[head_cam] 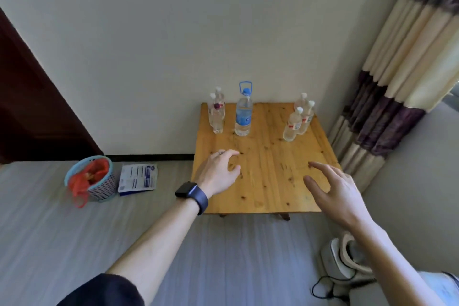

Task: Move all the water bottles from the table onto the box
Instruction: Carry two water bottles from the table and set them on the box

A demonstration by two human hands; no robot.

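A square wooden table (263, 181) stands against the wall. At its back left stand two small clear bottles (217, 114) with white caps. Beside them rises a large bottle (244, 113) with a blue cap, blue handle and blue label. Three small clear bottles (298, 122) with red labels cluster at the back right. A flat white and blue box (137, 179) lies on the floor left of the table. My left hand (218, 171) hovers over the table's left front, fingers relaxed, holding nothing. My right hand (335, 189) hovers over the right front, fingers spread, empty.
A blue woven basket (99, 181) with red netting sits on the floor left of the box. A striped curtain (387, 82) hangs to the right of the table. A white device with a cable (340, 261) lies on the floor at lower right. A dark door (29, 107) is at the left.
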